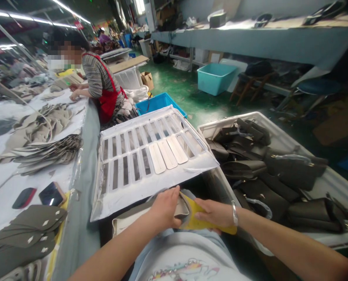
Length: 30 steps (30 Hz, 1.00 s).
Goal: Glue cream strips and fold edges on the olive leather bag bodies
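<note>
Just above my lap, my left hand (166, 207) is closed around the end of a grey piece with a pale cream underside (183, 207); it looks like a bag panel. More pale material (127, 220) reaches out to the left beneath my forearm. My right hand (216, 212), with a bracelet at its wrist, grips a flat yellow sheet (193, 216). The sheet's left end meets the grey piece between my hands. In front lies a white slotted rack (135, 191) with three pale strips (169, 154) on it.
At left, a table (87, 156) carries stacked grey pieces (45, 156), dark panels (30, 226) and a phone (52, 194). A white bin (257, 115) of dark handbags (297, 164) stands at right. A person in a red apron (109, 97) works beyond, near blue (162, 101) and turquoise bins (216, 78).
</note>
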### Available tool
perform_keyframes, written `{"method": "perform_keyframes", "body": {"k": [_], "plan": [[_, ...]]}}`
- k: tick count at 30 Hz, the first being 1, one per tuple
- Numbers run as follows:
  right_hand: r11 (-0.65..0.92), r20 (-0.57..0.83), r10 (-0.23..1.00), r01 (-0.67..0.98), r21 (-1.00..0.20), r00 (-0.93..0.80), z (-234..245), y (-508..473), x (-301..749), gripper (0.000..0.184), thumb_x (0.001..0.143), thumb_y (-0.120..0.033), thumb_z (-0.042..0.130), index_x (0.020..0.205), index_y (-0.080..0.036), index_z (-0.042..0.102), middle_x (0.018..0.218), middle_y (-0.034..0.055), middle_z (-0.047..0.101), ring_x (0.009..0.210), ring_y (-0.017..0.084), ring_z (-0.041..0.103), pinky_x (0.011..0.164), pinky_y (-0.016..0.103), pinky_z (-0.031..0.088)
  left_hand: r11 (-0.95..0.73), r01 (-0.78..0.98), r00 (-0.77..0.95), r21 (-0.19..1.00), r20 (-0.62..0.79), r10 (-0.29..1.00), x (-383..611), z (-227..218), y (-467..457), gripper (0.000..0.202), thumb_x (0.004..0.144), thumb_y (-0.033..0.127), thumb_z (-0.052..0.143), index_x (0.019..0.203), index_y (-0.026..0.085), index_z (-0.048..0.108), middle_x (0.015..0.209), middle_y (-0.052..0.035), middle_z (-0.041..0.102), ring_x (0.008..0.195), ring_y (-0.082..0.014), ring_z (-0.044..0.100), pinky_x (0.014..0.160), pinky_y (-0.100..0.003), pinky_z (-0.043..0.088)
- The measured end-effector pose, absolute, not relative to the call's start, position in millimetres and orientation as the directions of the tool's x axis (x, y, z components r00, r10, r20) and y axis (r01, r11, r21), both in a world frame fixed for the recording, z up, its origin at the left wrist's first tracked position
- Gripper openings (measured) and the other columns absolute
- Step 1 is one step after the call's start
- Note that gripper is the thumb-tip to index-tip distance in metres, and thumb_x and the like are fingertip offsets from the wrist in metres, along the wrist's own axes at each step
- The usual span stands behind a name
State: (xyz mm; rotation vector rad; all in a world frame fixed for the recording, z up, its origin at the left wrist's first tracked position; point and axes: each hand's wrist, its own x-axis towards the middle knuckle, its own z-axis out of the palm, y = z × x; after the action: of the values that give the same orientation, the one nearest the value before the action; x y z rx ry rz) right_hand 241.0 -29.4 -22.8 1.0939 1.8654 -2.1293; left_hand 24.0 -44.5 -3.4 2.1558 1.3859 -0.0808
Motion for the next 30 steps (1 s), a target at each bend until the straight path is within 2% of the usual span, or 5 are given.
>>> {"method": "perform_keyframes", "body": {"k": [2,6,15,25,30], "plan": [[-0.238,-0.579,0.348,0.528,-0.816,-0.738,-21.4,-25.3,239.4,0.026,0.085,-0.04,0.042,0.098,-0.018,0.037,0.059,-0.0046,0.051,0.037,0.008,0.048,0.03,0.017,0.037,-0.356,0.828,0.507,0.433,-0.307,0.805,21.2,-6.4,-44.4,0.107,0.051,0.028,0.069,0.14,0.011,0.012,0.135,-0.02,0.035,0.119,-0.034,0.038,0.099,-0.045,0.031],[-0.282,-0.62,0.308,0.553,-0.784,-0.722,-19.8,-21.8,237.2,0.025,0.086,-0.04,0.039,0.099,-0.019,0.037,0.057,-0.0051,0.049,0.036,0.007,0.045,0.031,0.017,0.038,-0.441,0.759,0.597,0.479,-0.242,0.764,13.9,-10.8,-44.8,0.112,0.053,0.024,0.068,0.142,0.02,-0.001,0.136,-0.0149,0.033,0.118,-0.032,0.038,0.098,-0.045,0.032],[-0.407,-0.642,0.332,0.509,-0.759,-0.691,-27.1,-31.7,229.8,0.026,0.086,-0.038,0.04,0.102,-0.018,0.035,0.054,-0.0075,0.046,0.032,0.006,0.04,0.028,0.017,0.034,-0.466,0.725,0.637,0.507,-0.239,0.732,3.9,-11.7,-45.0,0.11,0.056,0.023,0.068,0.142,0.026,0.0,0.14,-0.0152,0.025,0.123,-0.0335,0.03,0.1,-0.048,0.029],[-0.503,-0.631,0.434,0.408,-0.762,-0.643,-29.6,-47.5,217.4,0.032,0.085,-0.043,0.042,0.103,-0.018,0.036,0.051,-0.0072,0.048,0.029,0.006,0.039,0.026,0.016,0.029,-0.462,0.74,0.615,0.488,-0.213,0.76,1.8,-16.2,-50.0,0.11,0.051,0.01,0.064,0.142,0.027,0.004,0.142,-0.0142,0.021,0.125,-0.034,0.029,0.1,-0.049,0.028],[-0.569,-0.66,0.593,0.341,-0.749,-0.461,-40.7,-62.5,199.5,0.039,0.085,-0.048,0.039,0.112,-0.021,0.037,0.053,-0.0065,0.047,0.03,0.007,0.039,0.027,0.018,0.03,-0.449,0.746,0.598,0.492,-0.197,0.777,5.0,-16.9,-45.9,0.104,0.053,0.011,0.06,0.142,0.026,0.007,0.139,-0.0146,0.026,0.123,-0.0332,0.032,0.1,-0.049,0.029]]}}
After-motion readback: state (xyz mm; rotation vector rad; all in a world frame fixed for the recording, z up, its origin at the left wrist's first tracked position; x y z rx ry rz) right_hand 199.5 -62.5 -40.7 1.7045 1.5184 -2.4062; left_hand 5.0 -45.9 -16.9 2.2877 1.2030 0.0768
